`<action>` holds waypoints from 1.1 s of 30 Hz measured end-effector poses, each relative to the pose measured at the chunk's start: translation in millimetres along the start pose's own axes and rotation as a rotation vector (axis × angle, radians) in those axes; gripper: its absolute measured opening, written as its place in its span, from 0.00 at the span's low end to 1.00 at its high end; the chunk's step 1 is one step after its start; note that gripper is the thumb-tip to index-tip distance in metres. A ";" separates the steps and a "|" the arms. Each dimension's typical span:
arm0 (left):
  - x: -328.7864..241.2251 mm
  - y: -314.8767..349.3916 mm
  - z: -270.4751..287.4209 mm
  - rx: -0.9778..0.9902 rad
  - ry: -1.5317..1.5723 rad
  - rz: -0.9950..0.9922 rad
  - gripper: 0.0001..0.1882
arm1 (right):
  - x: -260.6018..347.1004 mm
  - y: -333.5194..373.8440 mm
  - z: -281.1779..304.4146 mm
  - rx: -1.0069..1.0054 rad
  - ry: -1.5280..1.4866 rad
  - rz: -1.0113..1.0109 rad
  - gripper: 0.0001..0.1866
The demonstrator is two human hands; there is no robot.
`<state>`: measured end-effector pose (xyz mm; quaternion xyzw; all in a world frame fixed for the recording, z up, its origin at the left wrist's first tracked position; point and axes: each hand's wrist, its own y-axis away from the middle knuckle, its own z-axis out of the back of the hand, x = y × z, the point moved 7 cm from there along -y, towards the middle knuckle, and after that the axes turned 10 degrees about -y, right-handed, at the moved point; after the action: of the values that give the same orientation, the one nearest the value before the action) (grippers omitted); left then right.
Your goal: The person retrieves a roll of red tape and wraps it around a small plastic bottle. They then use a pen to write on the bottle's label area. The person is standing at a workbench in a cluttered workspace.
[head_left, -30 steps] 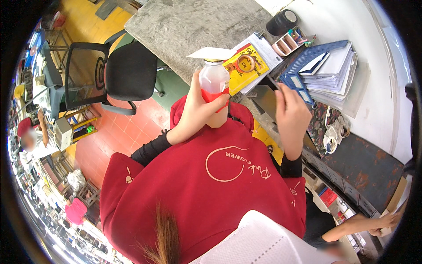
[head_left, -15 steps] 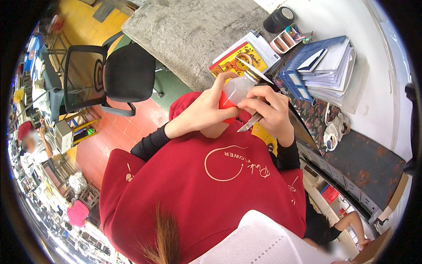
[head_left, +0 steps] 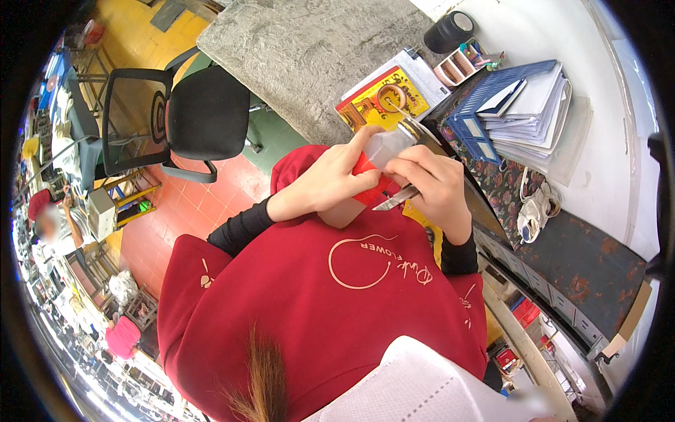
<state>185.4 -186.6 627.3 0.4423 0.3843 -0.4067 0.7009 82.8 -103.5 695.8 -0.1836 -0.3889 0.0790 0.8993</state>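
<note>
My left hand (head_left: 327, 179) is closed round a small translucent bottle (head_left: 388, 149) with a red lower part. The bottle is tilted, its dark-and-gold banded neck (head_left: 409, 129) pointing away from me to the upper right. In my right hand (head_left: 436, 184), bent fingers grip a pointed metal blade (head_left: 395, 199); its handle is hidden in the palm. The blade's tip points left, below the bottle, and the fingertips of that hand are against the bottle's side.
Ahead stands a grey fur-covered table (head_left: 281, 63) with a tape roll (head_left: 391, 98) on yellow-red packaging. Right of it are a blue file rack (head_left: 472, 126), a pen organizer (head_left: 455, 67) and a black cylinder (head_left: 450, 32). A black chair (head_left: 209, 116) stands left. Another person (head_left: 60, 225) is far left.
The bottle has turned slightly, and the white flat shape by its neck no longer shows. The blade has shifted a little left. The person at lower right has mostly left view.
</note>
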 end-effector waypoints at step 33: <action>17.2 -8.5 -23.6 0.031 0.818 -0.065 0.38 | -19.5 46.1 -30.7 -0.476 -0.114 0.380 0.16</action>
<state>179.9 -170.9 601.9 0.5659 0.6387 -0.2251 0.4703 91.9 -74.9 645.3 -0.4535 -0.4051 0.1625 0.7770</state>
